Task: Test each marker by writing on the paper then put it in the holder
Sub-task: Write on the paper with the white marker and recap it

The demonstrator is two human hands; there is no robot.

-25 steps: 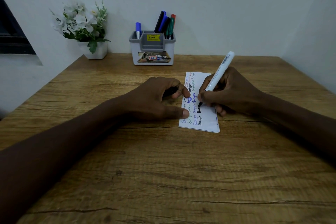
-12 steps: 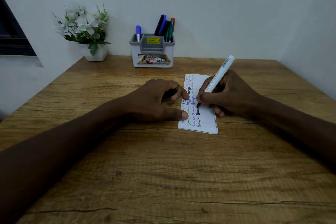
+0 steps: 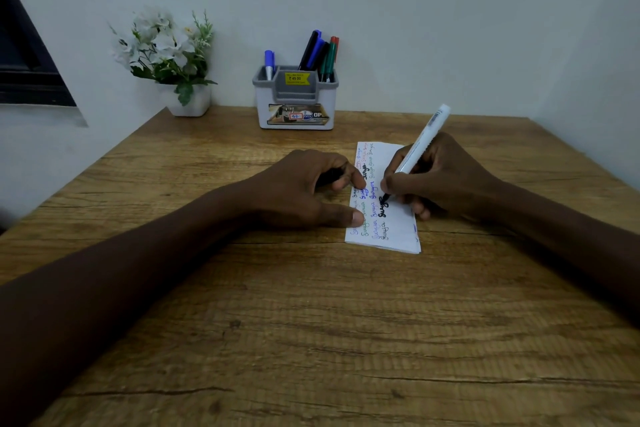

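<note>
A folded white paper (image 3: 398,230) lies on the wooden table (image 3: 311,322), covered with small words in several colours. My right hand (image 3: 450,177) grips a white-barrelled black marker (image 3: 420,146), tilted, with its tip touching the paper at a bold black word. My left hand (image 3: 298,187) rests at the paper's left edge, thumb and forefinger pressing it down; a dark cap shows under its curled fingers. The grey and white holder (image 3: 294,104) stands at the back against the wall, with several markers (image 3: 317,52) in its right slot and one blue-capped marker (image 3: 269,61) at its left.
A white pot of artificial white flowers (image 3: 166,52) sits in the back left corner. Walls close the table at the back and right. A dark window frame (image 3: 24,66) is at far left.
The marker tip has moved a little along the bold black word as it is written. My left hand stays put on the paper's edge. The view has shifted slightly.
</note>
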